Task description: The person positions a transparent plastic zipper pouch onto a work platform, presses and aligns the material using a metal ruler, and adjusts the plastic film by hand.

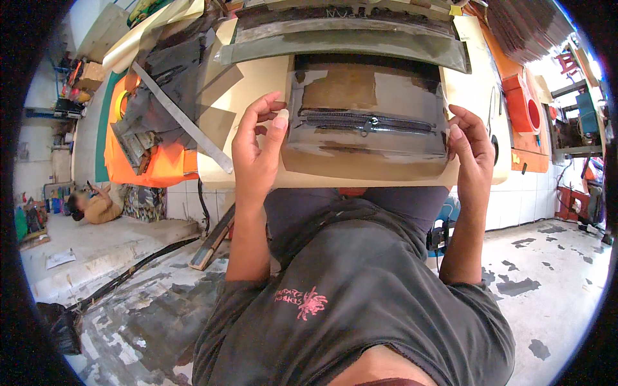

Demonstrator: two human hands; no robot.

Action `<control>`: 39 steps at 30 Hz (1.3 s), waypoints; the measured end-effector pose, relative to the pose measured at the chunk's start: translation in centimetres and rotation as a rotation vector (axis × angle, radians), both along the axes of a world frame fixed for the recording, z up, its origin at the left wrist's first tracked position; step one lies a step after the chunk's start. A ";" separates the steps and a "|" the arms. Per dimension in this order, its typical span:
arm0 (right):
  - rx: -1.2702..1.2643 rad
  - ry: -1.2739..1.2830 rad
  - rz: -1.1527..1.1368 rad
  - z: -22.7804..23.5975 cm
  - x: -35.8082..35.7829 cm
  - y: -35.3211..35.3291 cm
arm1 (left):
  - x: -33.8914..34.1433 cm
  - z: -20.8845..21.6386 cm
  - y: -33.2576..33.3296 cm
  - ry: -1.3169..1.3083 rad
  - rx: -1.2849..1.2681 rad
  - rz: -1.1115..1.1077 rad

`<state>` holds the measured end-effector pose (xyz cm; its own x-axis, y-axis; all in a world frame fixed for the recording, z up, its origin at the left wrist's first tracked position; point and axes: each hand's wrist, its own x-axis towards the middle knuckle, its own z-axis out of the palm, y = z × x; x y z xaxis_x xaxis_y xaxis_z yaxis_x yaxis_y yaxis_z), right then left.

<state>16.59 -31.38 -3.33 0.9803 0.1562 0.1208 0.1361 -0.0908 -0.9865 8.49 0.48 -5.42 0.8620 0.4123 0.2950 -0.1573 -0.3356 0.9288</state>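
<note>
A dark, glossy panel (pixel 367 151) with brownish patches lies before me at the table's near edge. Across its middle runs a black zipper (pixel 322 118) with a metal slider and pull. At the panel's left edge, my left hand (pixel 257 141) has its thumb and curled fingers closed together on the margin. My right hand (pixel 473 145) pinches the opposite edge between thumb and bent fingers. The fingertips' exact contact under the edges is hidden. Just beyond the panel lies a long greenish-grey strip (pixel 347 46).
A metal ruler (pixel 183 119) lies at the left over dark sheet pieces (pixel 164 71) and orange material (pixel 170 166). To the right stands a red-orange holder (pixel 520 106), with stacked brown sheets (pixel 528 29) behind. Another person (pixel 103 204) is low at the far left.
</note>
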 end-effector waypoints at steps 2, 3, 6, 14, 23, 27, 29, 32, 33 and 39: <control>0.006 -0.001 -0.021 0.1 0.0 0.2 | 0.1 0.0 0.1 0.002 -0.019 0.005; 0.007 -0.002 -0.021 0.1 0.0 0.2 | 0.1 0.0 0.2 0.003 -0.038 0.010; 0.021 -0.007 -0.017 0.0 0.1 0.0 | 0.2 -0.3 0.4 -0.014 -0.045 0.002; -0.006 -0.009 -0.049 -0.8 0.4 -0.6 | 0.4 0.2 0.2 0.037 -0.039 -0.036; 0.026 0.013 -0.073 -1.5 0.6 -0.2 | 0.2 -0.1 0.4 0.058 0.110 0.032; 0.040 0.085 -0.072 -1.6 0.4 -0.4 | 0.4 -0.6 0.3 -0.014 0.133 0.007; 0.036 0.076 -0.074 -1.7 0.5 -0.4 | 0.3 -0.7 0.0 -0.026 0.163 0.014; 0.065 0.061 -0.059 -2.0 0.5 -0.3 | 0.2 -1.1 -0.2 -0.019 0.093 0.027; 0.053 0.057 -0.063 -1.9 0.5 -0.3 | 0.2 -1.1 -0.2 -0.012 0.106 0.017; -0.039 -0.006 -0.032 -1.9 0.5 -0.7 | -0.7 -1.1 0.3 -0.013 0.082 -0.060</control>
